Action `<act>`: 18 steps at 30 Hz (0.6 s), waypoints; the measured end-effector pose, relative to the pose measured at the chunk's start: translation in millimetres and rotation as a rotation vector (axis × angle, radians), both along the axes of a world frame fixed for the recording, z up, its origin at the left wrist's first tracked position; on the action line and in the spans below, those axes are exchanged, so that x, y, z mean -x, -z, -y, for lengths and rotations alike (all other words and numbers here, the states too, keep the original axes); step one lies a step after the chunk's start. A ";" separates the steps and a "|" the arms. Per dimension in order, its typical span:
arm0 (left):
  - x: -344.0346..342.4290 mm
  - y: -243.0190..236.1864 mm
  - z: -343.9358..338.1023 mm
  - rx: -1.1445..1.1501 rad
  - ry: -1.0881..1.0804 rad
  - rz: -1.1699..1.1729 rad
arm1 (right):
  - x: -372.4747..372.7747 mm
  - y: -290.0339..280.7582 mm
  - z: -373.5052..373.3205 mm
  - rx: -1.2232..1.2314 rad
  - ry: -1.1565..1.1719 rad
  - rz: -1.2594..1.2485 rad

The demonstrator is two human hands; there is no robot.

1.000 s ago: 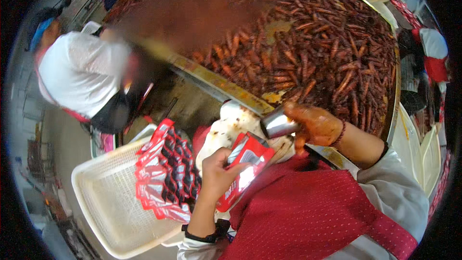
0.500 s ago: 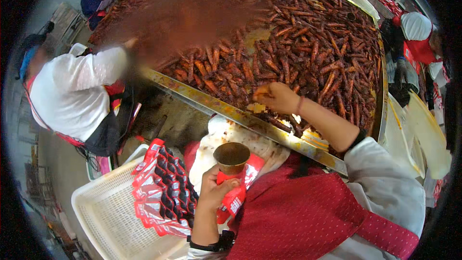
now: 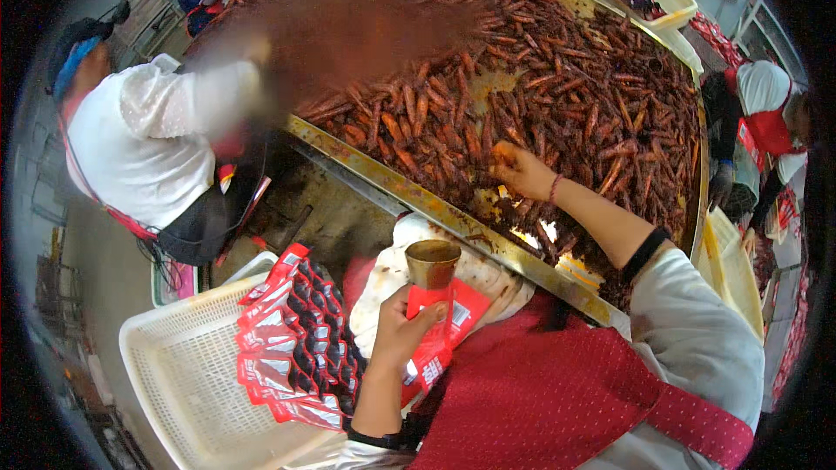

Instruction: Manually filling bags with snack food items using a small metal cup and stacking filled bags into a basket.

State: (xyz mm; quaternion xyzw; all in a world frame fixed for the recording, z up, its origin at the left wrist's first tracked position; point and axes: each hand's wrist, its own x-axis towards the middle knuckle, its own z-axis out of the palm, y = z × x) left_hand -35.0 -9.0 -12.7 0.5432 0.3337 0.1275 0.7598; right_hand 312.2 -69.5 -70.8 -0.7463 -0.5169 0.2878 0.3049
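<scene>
In my left hand (image 3: 399,331) is a red and white pouch (image 3: 457,309), its fingers wrapped round it. A metal funnel (image 3: 433,268) with a wide round mouth stands upright in the pouch's top. My right hand (image 3: 525,172) reaches over the rim into a big metal tray (image 3: 418,198) and rests at the near side of a heap of dark red-brown, sauced food sticks (image 3: 601,122). Its fingers are curled together; whether a piece is between them I cannot make out. Bare, shiny tray bottom shows just below that hand.
A white plastic basket (image 3: 187,365) at lower left holds a row of filled red pouches (image 3: 300,348). A stained white cloth (image 3: 383,283) lies by the tray's near rim. A co-worker in white (image 3: 144,152) leans over the tray at left; others work farther off. A dark blur hides the upper middle.
The whole view has shifted a little. My right hand stays at the heap with its fingers curled more tightly. My left hand still holds the pouch and funnel. The left co-worker's arm has moved.
</scene>
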 end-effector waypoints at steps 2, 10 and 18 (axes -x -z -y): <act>-12.6 -5.0 -3.4 -0.025 0.069 -0.021 | -2.5 -40.1 0.3 -0.157 -0.045 -0.263; -62.0 -27.0 -13.0 -0.210 0.326 0.134 | 64.0 -231.7 -0.7 0.092 -0.881 0.484; -58.5 -44.3 -9.4 -0.180 0.320 0.201 | 71.5 -234.8 32.0 -0.055 -0.511 -0.157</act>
